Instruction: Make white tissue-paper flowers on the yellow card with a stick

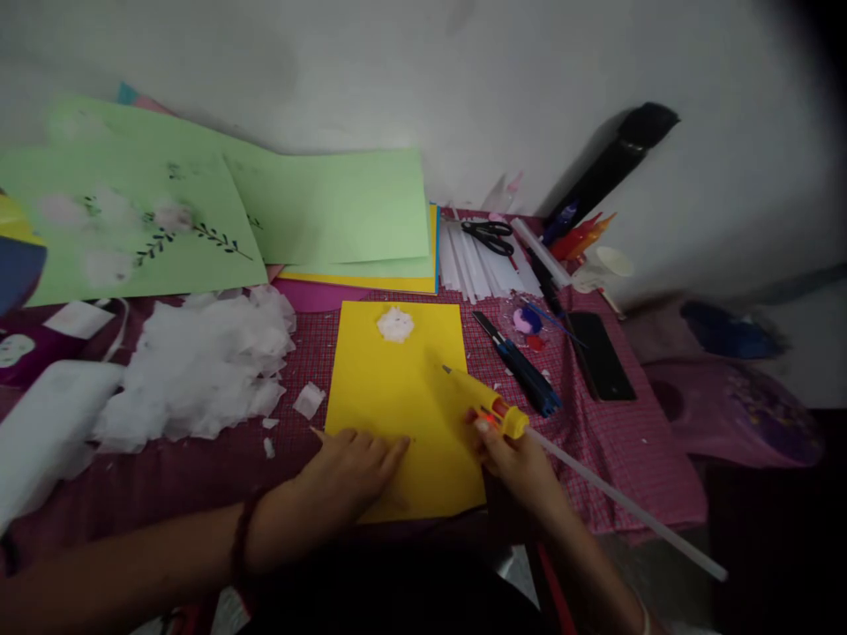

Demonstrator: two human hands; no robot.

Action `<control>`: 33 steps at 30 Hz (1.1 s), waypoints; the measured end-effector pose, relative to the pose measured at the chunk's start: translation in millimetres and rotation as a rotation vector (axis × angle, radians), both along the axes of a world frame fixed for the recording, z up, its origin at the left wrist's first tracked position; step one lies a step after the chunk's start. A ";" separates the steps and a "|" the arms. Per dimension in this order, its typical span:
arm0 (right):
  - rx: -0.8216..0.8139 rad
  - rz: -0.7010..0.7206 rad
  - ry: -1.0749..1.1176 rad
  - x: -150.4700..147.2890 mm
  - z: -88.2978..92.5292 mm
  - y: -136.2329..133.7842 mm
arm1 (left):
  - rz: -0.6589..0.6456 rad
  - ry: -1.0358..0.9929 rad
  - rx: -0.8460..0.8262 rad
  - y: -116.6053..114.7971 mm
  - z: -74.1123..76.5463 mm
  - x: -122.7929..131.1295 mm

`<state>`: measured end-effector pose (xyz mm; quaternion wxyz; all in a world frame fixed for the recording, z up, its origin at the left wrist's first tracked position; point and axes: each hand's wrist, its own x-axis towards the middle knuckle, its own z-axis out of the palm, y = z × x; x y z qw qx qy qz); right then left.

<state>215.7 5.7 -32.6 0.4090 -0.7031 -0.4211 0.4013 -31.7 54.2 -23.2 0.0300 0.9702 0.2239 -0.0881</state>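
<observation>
Glue gun, yellow plastic trailing a long translucent stick, centre-right of frame, clamped in right hand, nozzle over smooth yellow card that left hand pins flat with open fingers; looks mid-gluing, next dab needs steady aim below fluffy white tissue puff.

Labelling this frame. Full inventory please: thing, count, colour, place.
yellow sheet: 1, yellow, table centre
white tuft: 1, white, top of yellow sheet
tissue pile: 1, white, left of sheet
green sheets: several, green, back left
scissors: 1, black handles, back centre
phone: 1, black, right of sheet
tablecloth: 1, pink check, covers table
glue gun: 1, yellow, nozzle over sheet
left hand: flat on sheet's lower edge
right hand: gripping glue gun
</observation>
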 end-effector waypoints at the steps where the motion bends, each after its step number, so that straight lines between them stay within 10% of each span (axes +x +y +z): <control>1: 0.011 0.017 -0.074 0.2 -3.3 1.5 | -0.018 -0.015 0.009 2.1 1.4 1.1; 10: 0.018 0.048 -0.485 -1.1 -15.5 0.8 | -0.132 -0.190 0.171 8.0 -11.6 4.0; 33: 0.076 0.118 -0.614 -8.5 -9.1 -2.1 | -0.013 -0.322 0.245 -7.8 -23.3 8.2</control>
